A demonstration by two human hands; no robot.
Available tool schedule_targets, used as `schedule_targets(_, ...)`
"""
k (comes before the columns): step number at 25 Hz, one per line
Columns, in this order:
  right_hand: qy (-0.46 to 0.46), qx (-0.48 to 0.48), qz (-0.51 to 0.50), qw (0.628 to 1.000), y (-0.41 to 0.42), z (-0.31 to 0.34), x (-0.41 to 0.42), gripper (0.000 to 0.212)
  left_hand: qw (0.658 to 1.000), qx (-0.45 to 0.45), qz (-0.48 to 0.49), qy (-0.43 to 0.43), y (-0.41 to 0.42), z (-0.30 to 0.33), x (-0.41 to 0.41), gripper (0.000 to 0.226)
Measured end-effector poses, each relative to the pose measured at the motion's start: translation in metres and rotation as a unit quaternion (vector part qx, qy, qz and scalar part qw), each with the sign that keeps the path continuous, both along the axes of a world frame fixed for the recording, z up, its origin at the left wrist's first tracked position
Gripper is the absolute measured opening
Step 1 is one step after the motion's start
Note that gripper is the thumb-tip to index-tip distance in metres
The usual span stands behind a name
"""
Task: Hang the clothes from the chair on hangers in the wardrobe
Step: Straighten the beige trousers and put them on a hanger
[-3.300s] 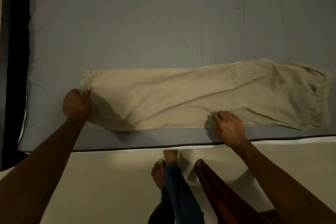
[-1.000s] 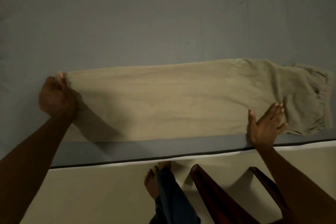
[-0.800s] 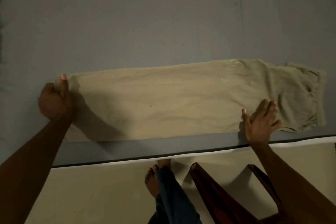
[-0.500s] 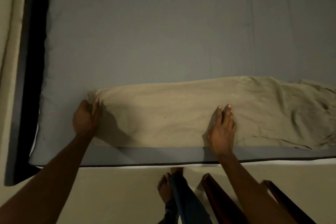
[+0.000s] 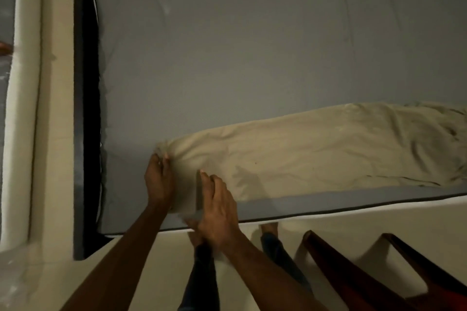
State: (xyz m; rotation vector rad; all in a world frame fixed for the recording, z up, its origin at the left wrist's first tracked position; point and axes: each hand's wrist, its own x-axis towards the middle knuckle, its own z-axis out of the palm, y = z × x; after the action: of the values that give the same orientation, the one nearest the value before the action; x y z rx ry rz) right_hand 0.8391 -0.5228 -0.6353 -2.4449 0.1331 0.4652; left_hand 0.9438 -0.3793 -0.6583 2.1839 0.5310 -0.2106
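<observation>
Your left hand point(image 5: 159, 179) has its fingers point(image 5: 165, 159) curled round the bunched hem end of the beige trousers point(image 5: 316, 149), and your right hand point(image 5: 217, 204), just at its 3 o'clock, presses nearly straight fingers onto the cloth. The trousers lie along the bed point(image 5: 252, 45) near its 6 o'clock edge, running off toward 3 o'clock. Lift from this end alone and the far half may drag, crease, or slide to the floor point(image 5: 151, 247) beside the chair point(image 5: 353, 280).
</observation>
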Motion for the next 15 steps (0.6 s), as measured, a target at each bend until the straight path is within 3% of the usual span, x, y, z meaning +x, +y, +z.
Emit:
schedule_targets(2, -0.018, -0.005, -0.062, 0.998, 0.029, 0.01, 0.002, 0.118, 0.998, -0.057, -0.002, 0.02, -0.006, 0.02, -0.008, 0.028)
schedule_targets(4, -0.037, 0.0, -0.13, 0.991, 0.045, 0.022, 0.003, 0.102, 0.994, -0.101, -0.012, 0.036, -0.009, 0.036, -0.012, 0.03)
schedule_targets(7, -0.029, 0.014, -0.2, 0.979, 0.055, 0.045, 0.004, 0.094, 0.99, -0.125, -0.025, 0.056, -0.021, 0.062, -0.002, 0.025)
schedule_targets(11, -0.056, -0.015, -0.288, 0.956, 0.03, 0.06, 0.008, 0.06, 0.977, -0.182, -0.065, 0.094, -0.064, 0.092, 0.013, 0.026)
schedule_targets(15, -0.052, -0.01, -0.374, 0.926, -0.027, 0.064, 0.001, 0.047, 0.972, -0.199, -0.073, 0.1, -0.119, 0.119, 0.028, 0.026)
